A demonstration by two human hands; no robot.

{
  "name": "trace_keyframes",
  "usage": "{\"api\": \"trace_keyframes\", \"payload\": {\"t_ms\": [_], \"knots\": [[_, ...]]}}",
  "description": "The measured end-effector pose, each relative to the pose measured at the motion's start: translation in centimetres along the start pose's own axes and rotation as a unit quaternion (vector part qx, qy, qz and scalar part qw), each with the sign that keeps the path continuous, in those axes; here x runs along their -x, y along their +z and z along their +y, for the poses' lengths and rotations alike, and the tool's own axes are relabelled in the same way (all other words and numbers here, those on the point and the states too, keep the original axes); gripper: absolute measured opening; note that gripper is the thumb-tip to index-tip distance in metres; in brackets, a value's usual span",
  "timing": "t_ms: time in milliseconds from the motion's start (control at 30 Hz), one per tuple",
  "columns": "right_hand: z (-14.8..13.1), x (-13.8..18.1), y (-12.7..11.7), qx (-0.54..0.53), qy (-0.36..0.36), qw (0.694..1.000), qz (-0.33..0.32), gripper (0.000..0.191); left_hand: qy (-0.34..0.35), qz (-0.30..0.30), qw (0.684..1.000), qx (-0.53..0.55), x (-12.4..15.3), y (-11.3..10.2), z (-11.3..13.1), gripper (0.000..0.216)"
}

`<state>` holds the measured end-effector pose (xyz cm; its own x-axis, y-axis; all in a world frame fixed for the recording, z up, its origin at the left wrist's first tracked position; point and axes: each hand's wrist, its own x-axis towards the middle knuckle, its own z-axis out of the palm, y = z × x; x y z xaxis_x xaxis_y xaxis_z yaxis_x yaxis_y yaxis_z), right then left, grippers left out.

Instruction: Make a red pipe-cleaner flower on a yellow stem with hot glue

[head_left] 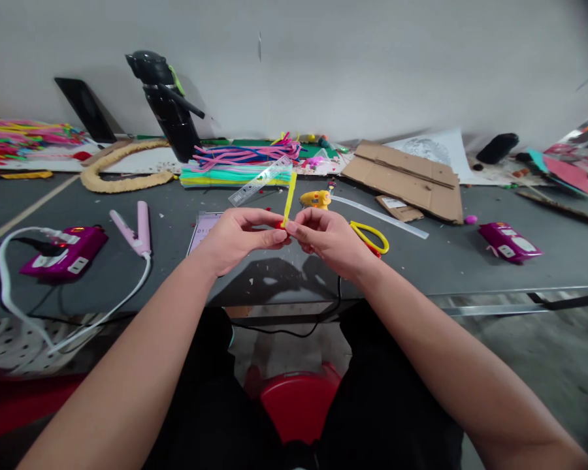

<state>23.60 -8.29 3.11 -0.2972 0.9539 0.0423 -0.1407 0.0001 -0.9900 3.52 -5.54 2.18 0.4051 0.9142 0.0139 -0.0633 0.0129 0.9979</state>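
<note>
A yellow pipe cleaner [291, 196] stands nearly upright above my fingertips, its lower end pinched by my right hand [326, 236]. The fingers of my left hand [249, 236] are closed on a small red piece [279, 226] that meets the foot of the yellow strip. Fingers cover most of the red piece, so its shape is unclear. Just behind my right hand lies a yellow glue gun [316, 198]. Scissors with yellow and red handles [372, 236] lie to its right. A phone [203, 228] is partly hidden beneath my left hand.
Bundled pipe cleaners [245, 176] lie at the back with a clear ruler [259, 181] across them. A black bottle [169, 108] stands behind. Cardboard [406, 179] is at right. To the left are a pink hair straightener [140, 232] and a corded purple power strip [68, 251].
</note>
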Motion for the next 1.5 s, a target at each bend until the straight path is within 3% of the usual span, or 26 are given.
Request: {"api": "trace_keyframes", "payload": {"t_ms": [267,467,667,1500], "knots": [[0.14,-0.06,0.13,-0.005,-0.010,1.000,0.012,0.046,0.006,0.015,1.000,-0.014,0.03,0.05,0.19,0.041],[0.17,0.15,0.05,0.128,-0.120,0.980,0.096,0.028,0.045,0.076,0.996,-0.025,-0.20,0.02,0.16,0.045],[0.40,0.49,0.32,0.218,-0.194,0.951,0.105,0.015,0.050,0.070,0.995,-0.055,0.02,0.18,0.31,0.043],[0.42,0.74,0.39,0.302,-0.231,0.919,0.103,0.008,0.058,0.089,0.986,-0.128,-0.03,0.03,0.11,0.044]]}}
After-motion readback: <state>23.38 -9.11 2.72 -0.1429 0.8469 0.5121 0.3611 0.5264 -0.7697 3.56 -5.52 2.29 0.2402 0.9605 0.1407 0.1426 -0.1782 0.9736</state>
